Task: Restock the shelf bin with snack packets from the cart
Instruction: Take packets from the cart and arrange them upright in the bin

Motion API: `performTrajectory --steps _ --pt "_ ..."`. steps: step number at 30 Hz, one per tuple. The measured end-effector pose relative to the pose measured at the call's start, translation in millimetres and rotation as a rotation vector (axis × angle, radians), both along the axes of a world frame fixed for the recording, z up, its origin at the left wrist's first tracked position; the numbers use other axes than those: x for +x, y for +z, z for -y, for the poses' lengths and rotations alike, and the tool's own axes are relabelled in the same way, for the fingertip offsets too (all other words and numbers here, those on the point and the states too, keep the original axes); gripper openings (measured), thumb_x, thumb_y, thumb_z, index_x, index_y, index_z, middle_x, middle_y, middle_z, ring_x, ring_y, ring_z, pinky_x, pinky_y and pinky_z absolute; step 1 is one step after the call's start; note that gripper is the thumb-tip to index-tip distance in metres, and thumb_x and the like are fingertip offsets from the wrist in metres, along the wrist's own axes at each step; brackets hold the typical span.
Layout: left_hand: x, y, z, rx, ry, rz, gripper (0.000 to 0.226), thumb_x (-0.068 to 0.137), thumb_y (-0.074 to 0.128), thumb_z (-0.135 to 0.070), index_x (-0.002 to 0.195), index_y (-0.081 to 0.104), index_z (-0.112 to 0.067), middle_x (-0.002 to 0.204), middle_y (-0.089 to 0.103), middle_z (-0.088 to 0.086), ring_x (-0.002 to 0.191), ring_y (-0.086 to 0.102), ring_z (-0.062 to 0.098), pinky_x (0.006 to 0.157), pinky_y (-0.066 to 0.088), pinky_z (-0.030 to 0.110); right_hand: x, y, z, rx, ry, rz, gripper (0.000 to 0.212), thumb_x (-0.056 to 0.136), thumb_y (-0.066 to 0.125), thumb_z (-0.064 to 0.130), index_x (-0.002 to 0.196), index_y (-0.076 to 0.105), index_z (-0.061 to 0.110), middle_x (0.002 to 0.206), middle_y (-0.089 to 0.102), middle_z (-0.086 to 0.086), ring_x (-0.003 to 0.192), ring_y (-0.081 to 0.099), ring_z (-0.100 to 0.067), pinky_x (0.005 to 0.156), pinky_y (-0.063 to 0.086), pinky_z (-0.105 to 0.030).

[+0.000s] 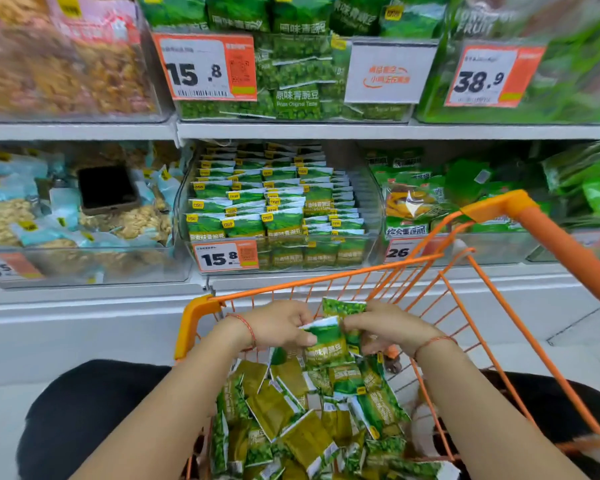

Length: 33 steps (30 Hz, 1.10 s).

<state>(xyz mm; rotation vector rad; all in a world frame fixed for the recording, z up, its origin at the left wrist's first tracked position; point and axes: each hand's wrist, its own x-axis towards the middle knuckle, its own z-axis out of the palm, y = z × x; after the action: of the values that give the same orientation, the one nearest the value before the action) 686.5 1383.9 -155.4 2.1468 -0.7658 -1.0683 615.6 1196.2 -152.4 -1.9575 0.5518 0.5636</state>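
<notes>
Both my hands hover over the orange wire cart (201, 317), which is heaped with several small green pea snack packets (291, 410). My left hand (278, 327) and my right hand (385, 329) together grip a small bunch of green packets (328, 336) held just above the heap. Straight ahead on the lower shelf stands the clear shelf bin (369, 202), with neat rows of the same green packets (274, 199) inside and a 15.8 price tag (226, 256) on its front.
A clear bin of pale blue nut packs (66, 216) with a dark box on top sits left of the target bin. Bins of other green snacks (420, 199) stand to its right. An upper shelf (291, 129) carries more bins overhead. The cart's orange handle (561, 244) rises at right.
</notes>
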Motion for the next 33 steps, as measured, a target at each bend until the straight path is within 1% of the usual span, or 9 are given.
performTrajectory --steps 4,6,10,13,17,22,27,30,33 --pt "-4.1 10.7 -12.9 -0.275 0.230 -0.210 0.014 0.093 0.060 -0.016 0.106 0.054 -0.016 0.091 0.062 0.000 0.086 0.065 0.016 0.085 0.055 0.027 -5.5 6.1 -6.9 0.125 -0.105 0.120 0.018 0.086 0.064 0.014 0.080 0.047 0.010 0.063 0.052 0.002 0.055 0.051 -0.007 0.050 0.046 -0.021" --pt "-8.0 8.3 -16.1 -0.350 0.261 -0.190 0.009 0.092 0.060 -0.017 0.101 0.061 -0.014 0.086 0.067 -0.004 0.083 0.065 0.012 0.082 0.056 0.026 -9.8 6.0 -7.3 0.170 -0.123 0.139 0.015 0.086 0.064 0.014 0.091 0.050 0.011 0.061 0.053 0.005 0.052 0.051 -0.005 0.049 0.044 -0.021" --pt "-15.5 5.5 -22.9 -0.459 0.347 -0.207 0.006 0.089 0.063 -0.019 0.090 0.065 -0.014 0.072 0.067 -0.008 0.070 0.062 0.009 0.068 0.053 0.025 -17.7 8.9 -2.7 0.314 -0.216 0.170 0.035 0.088 0.061 0.003 0.121 0.054 0.012 0.095 0.060 -0.005 0.075 0.060 -0.013 0.056 0.050 -0.023" --pt "-18.5 8.6 -23.9 -0.567 0.424 -0.261 0.014 0.082 0.066 -0.020 0.091 0.065 -0.009 0.080 0.068 0.001 0.075 0.061 0.019 0.060 0.052 0.022 -19.6 13.9 -3.2 0.494 -0.259 0.195 0.041 0.084 0.059 -0.008 0.117 0.057 0.017 0.114 0.063 -0.010 0.101 0.064 -0.022 0.073 0.058 -0.035" --pt "-22.8 13.7 -19.0 -0.687 0.521 -0.298 0.004 0.086 0.061 -0.009 0.087 0.064 -0.008 0.073 0.065 -0.004 0.071 0.065 0.010 0.060 0.054 0.022 -21.7 20.5 -7.1 0.542 -0.304 0.278 0.019 0.082 0.059 -0.012 0.089 0.063 0.006 0.084 0.071 -0.009 0.084 0.068 -0.019 0.086 0.055 -0.038" --pt "-23.8 14.7 -11.4 -0.680 0.567 -0.186 0.007 0.088 0.061 -0.006 0.086 0.066 -0.010 0.067 0.066 -0.008 0.066 0.065 0.006 0.062 0.056 0.021 -23.4 23.7 -11.6 0.654 -0.355 0.325 0.034 0.086 0.049 -0.014 0.109 0.064 0.006 0.094 0.072 -0.011 0.084 0.068 -0.020 0.078 0.056 -0.030" --pt "-29.2 16.0 -5.2 -0.702 0.697 -0.052 0.006 0.085 0.066 -0.004 0.084 0.065 -0.010 0.074 0.065 0.001 0.058 0.063 0.004 0.055 0.055 0.020 -22.4 25.7 -16.7 0.937 -0.368 0.304 0.041 0.091 0.055 0.022 0.126 0.052 0.002 0.125 0.062 -0.016 0.109 0.063 -0.032 0.090 0.054 -0.046" --pt "-31.9 20.1 -2.0 -0.660 0.628 0.005 0.008 0.083 0.069 -0.006 0.085 0.066 -0.013 0.077 0.066 0.001 0.063 0.065 0.004 0.057 0.057 0.022 -24.3 26.7 -21.2 0.783 -0.245 0.320 0.054 0.081 0.064 0.040 0.125 0.057 0.009 0.121 0.066 -0.011 0.110 0.064 -0.025 0.091 0.053 -0.042" --pt "-34.0 21.0 4.9 -0.597 0.554 0.051 0.011 0.081 0.073 -0.010 0.087 0.067 -0.016 0.081 0.068 0.000 0.062 0.066 0.006 0.060 0.058 0.024 -23.9 22.8 -23.5 0.616 -0.216 0.348 0.048 0.076 0.073 0.026 0.120 0.062 0.011 0.109 0.070 -0.006 0.103 0.065 -0.018 0.081 0.053 -0.033"
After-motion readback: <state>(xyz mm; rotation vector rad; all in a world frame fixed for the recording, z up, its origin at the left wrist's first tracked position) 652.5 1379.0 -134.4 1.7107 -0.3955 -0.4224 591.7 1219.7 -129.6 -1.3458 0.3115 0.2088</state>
